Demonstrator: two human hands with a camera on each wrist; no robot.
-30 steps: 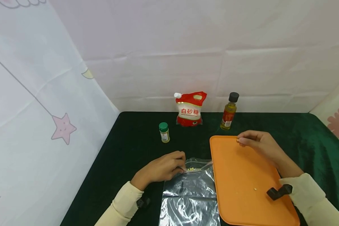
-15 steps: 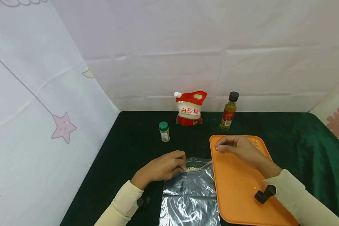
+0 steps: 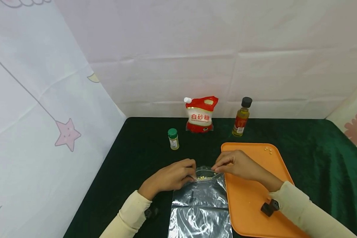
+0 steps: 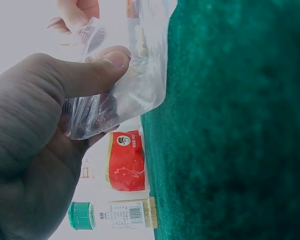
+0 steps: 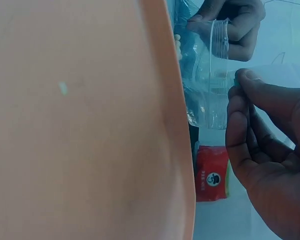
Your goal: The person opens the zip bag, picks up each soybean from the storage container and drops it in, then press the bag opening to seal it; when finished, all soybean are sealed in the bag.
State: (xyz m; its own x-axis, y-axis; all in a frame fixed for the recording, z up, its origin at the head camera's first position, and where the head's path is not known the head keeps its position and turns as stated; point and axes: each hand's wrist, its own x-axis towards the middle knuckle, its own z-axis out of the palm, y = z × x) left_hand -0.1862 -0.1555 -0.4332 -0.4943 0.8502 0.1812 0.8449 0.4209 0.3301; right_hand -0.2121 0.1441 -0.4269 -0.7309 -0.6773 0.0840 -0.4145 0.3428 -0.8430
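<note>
My left hand [image 3: 174, 175] grips the left edge of the opening of a clear zip bag [image 3: 199, 205], with its thumb [image 4: 97, 75] on the film in the left wrist view. Small pale-yellow kernels [image 3: 203, 178] lie inside near the mouth. Over the right side of the mouth, my right hand [image 3: 238, 165] pinches thumb and forefinger together at a tiny kernel [image 3: 215, 173], mostly hidden by the fingertips. In the right wrist view those fingertips [image 5: 247, 77] are beside the bag's ribbed zip edge [image 5: 219, 75]. The orange tray [image 3: 247, 211] lies under my right forearm.
Several kernels [image 3: 268, 150] sit at the tray's far right corner, and a single kernel [image 5: 63, 88] lies further in. Behind stand a green-capped shaker [image 3: 173, 140], a red-and-white sugar pouch [image 3: 199, 115] and an oil bottle [image 3: 240, 120]. Dark green cloth [image 3: 148, 142] covers the table.
My right hand has moved left and nearer, from the tray's far side to the bag's mouth, uncovering kernels at the far corner. My left hand keeps its hold on the bag.
</note>
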